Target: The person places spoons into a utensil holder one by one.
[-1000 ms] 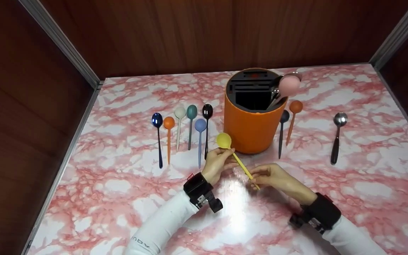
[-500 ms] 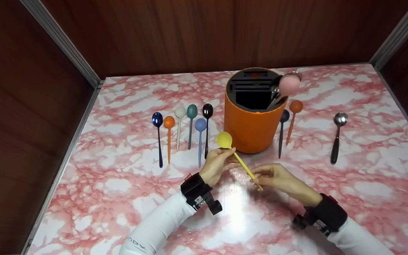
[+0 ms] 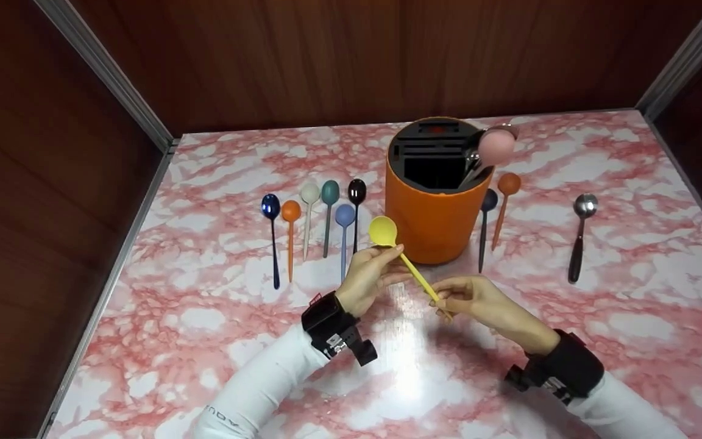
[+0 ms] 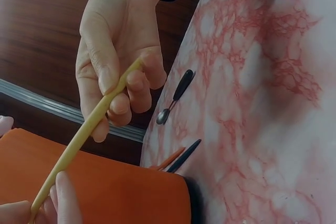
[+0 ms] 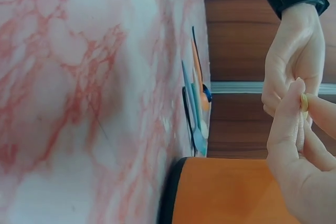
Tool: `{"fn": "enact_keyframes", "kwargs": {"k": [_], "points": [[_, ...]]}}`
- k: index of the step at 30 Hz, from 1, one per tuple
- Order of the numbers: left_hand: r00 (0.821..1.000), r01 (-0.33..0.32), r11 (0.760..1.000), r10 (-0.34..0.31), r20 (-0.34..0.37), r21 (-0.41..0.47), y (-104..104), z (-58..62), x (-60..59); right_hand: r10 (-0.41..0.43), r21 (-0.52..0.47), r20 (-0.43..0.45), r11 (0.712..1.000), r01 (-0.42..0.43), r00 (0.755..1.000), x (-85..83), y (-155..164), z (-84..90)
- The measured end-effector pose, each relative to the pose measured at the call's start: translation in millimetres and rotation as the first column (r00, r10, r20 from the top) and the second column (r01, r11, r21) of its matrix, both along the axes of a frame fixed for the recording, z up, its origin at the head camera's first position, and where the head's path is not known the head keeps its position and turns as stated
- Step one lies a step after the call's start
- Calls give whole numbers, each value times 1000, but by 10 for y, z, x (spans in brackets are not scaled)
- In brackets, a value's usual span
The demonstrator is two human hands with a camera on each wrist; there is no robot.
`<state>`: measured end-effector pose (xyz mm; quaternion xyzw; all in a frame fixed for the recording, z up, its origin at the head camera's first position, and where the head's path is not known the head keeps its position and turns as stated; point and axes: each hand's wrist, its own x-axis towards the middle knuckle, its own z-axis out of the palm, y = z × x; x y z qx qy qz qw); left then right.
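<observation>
Both hands hold one yellow spoon (image 3: 397, 251) above the marbled table (image 3: 205, 341), just in front of the orange holder (image 3: 433, 213). My left hand (image 3: 368, 275) pinches the neck below the bowl. My right hand (image 3: 467, 299) pinches the handle's end. The left wrist view shows the yellow handle (image 4: 86, 132) running through the right hand's fingers (image 4: 113, 72). Seen from the right wrist, the handle's tip (image 5: 304, 102) sits between my fingertips, with the left hand (image 5: 291, 61) behind it.
Several coloured spoons (image 3: 311, 225) lie in a row left of the holder. A dark spoon (image 3: 485, 228) and an orange spoon (image 3: 502, 207) lie right of it, a steel spoon (image 3: 579, 235) farther right. A pink spoon (image 3: 496, 147) and others stand in the holder. Wooden walls enclose the table.
Both hands have lifted the yellow spoon slightly and shifted it left; the grip on it is unchanged.
</observation>
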<state>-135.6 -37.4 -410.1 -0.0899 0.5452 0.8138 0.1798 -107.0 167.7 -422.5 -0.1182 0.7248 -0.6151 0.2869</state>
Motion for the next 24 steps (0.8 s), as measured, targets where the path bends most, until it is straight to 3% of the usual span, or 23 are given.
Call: {"fn": "enact_keyframes", "kwargs": {"k": [14,24], "points": [[999,-17,999,16,-28,-37,27,293,10,-6,23,-86,1000,8,996,-19,39,211],[995,-3,1000,1,-98,-29,17,454,-21,-66,36,-96,997,69,993,-56,59,291]]}}
